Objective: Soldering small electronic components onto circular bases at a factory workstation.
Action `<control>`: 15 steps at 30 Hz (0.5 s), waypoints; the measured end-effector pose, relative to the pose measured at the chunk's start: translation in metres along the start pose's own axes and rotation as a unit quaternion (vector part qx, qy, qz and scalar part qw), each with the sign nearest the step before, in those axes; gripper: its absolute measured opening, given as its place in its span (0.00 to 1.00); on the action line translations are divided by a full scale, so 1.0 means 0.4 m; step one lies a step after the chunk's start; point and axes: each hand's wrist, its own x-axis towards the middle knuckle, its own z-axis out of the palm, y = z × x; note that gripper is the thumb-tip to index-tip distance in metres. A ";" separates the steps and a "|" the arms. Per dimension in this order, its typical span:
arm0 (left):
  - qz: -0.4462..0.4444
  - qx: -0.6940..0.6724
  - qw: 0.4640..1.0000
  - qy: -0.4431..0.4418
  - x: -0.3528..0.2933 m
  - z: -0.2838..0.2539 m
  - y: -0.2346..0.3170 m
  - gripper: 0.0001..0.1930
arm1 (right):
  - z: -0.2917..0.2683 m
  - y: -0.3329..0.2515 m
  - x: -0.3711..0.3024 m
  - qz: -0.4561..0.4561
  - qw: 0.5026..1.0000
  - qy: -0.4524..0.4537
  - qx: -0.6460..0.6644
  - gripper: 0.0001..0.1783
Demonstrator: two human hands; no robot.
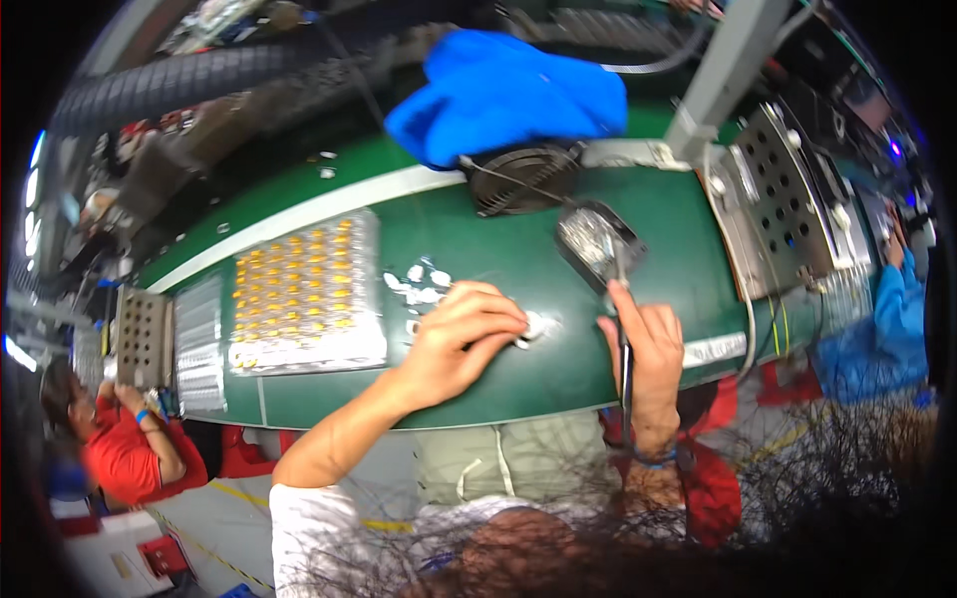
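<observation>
My left hand (461,339) is over the green bench, its thumb and fingers pinched at a small pale, shiny part (535,329) whose details are blurred. In my right hand (648,349) is a slim tool with a dark cable, which looks like a soldering iron (625,354). Its front end reaches over a black dish (573,261) filled with shiny, silvery material. Several small white and silvery pieces (419,281) lie loose beyond my left hand.
Left of my hands sits a clear tray (369,349) with rows of yellow-orange parts. Behind the dish stand a black fan (523,179) and a blue cloth (518,95). A perforated metal box (778,199) is at the right. A person in red (135,453) sits at far left.
</observation>
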 end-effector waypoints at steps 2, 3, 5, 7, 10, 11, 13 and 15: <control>0.003 -0.012 1.000 0.010 0.002 -0.001 0.007 0.09 | -0.002 -0.001 -0.017 0.014 1.000 0.022 0.013 0.30; -0.005 -0.025 1.000 0.016 0.001 -0.009 0.019 0.09 | -0.009 -0.016 -0.030 0.054 0.996 0.023 0.064 0.26; -0.047 -0.016 0.999 0.016 0.003 -0.058 0.045 0.09 | 0.020 -0.032 -0.048 0.041 0.988 0.056 0.137 0.25; -0.029 0.024 0.999 0.032 0.019 -0.128 0.033 0.10 | 0.031 -0.045 -0.050 0.023 0.980 0.076 0.181 0.25; -0.122 0.014 0.988 0.094 0.027 -0.254 -0.050 0.08 | 0.050 -0.045 -0.042 -0.023 0.972 0.115 0.204 0.28; -0.159 -0.008 0.981 0.108 0.044 -0.295 -0.083 0.08 | 0.054 -0.045 -0.042 -0.026 0.971 0.117 0.206 0.28; -0.175 0.024 0.979 0.107 0.107 -0.360 -0.157 0.08 | 0.058 -0.040 -0.049 -0.005 0.968 0.123 0.220 0.26; -0.183 0.021 0.973 0.136 0.167 -0.404 -0.238 0.09 | 0.053 -0.041 -0.050 -0.005 0.968 0.119 0.219 0.26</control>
